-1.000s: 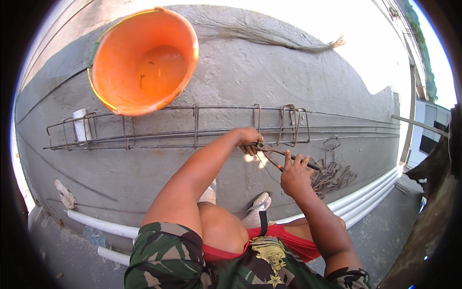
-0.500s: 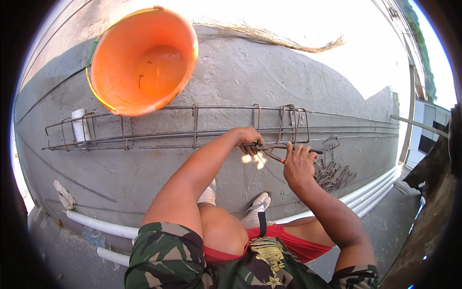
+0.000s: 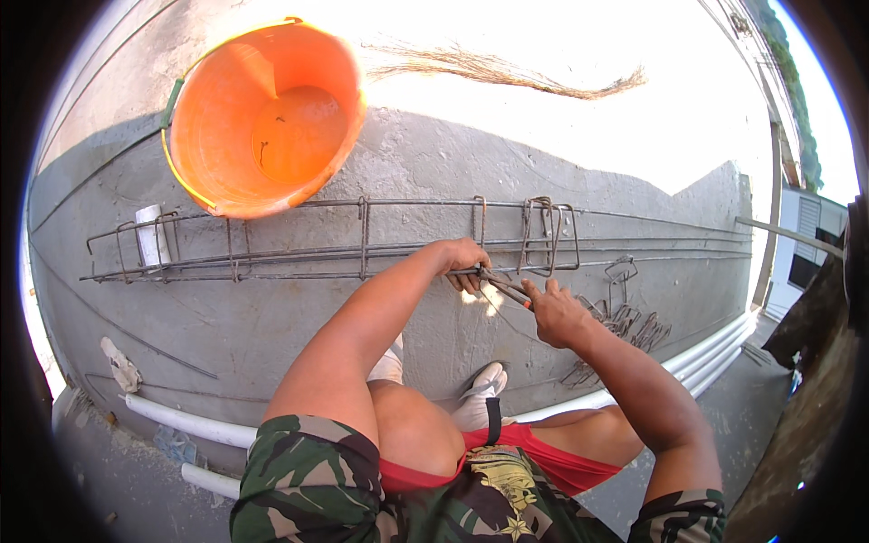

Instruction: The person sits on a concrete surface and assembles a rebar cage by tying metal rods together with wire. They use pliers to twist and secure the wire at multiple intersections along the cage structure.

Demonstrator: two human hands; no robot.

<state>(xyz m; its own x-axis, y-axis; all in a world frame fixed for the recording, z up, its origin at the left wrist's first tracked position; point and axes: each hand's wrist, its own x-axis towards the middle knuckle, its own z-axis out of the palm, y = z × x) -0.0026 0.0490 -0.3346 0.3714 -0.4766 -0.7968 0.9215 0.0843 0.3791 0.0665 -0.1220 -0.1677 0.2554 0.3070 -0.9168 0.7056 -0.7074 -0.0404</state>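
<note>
A long rebar cage [image 3: 365, 237] with square stirrups lies across the concrete in front of me. My left hand [image 3: 465, 262] grips its near bar beside a stirrup, fingers curled around the steel. My right hand [image 3: 554, 312] is closed on the handles of a pair of pincers [image 3: 512, 289], which are close together. The jaws meet the near bar right beside my left fingertips. A thin tie wire [image 3: 512, 322] hangs down from that joint. What the jaws bite on is too small to make out. Several loose stirrups [image 3: 549, 237] hang around the cage's right part.
An orange bucket [image 3: 208, 136] stands behind the cage at left. A bundle of thin wire [image 3: 507, 71] lies at the back. A pile of bent stirrups [image 3: 638, 328] is beyond my right forearm. White pipes [image 3: 190, 422] run along the near side by my feet.
My right hand has moved slightly left and squeezed the pincer handles together; they were spread before. My left hand stays on the bar.
</note>
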